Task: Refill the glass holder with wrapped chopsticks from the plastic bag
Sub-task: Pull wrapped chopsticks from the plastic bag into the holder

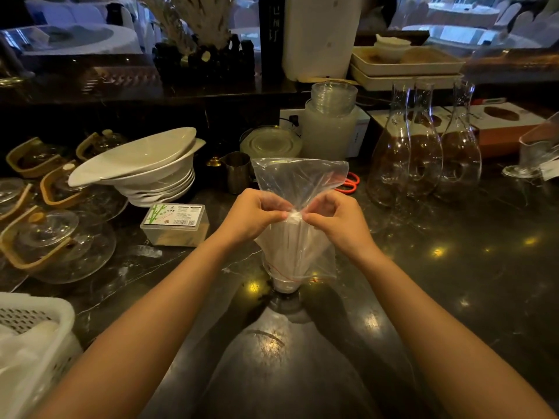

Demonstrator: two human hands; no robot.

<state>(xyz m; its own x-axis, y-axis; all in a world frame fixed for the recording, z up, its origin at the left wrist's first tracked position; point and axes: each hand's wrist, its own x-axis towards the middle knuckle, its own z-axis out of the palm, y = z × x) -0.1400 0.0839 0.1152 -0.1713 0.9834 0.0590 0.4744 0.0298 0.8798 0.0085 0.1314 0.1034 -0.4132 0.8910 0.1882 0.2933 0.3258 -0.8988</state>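
A clear plastic bag (299,179) stands upside down in the middle of the dark counter, its red-lined opening at the bottom. Inside it a bundle of white wrapped chopsticks (295,249) points down into a small glass holder (286,286), of which only the base shows under the bag's mouth. My left hand (254,211) and my right hand (334,217) pinch the bag from both sides at the top of the bundle, fingers closed on the plastic. The loose upper part of the bag fans out above my hands.
Stacked white bowls (142,173) and a toothpick box (175,223) lie left of the bag, with glass teapots (57,246) further left. A white basket (33,343) is at the near left. Glass carafes (423,152) stand to the right, a metal cup (237,172) behind the bag.
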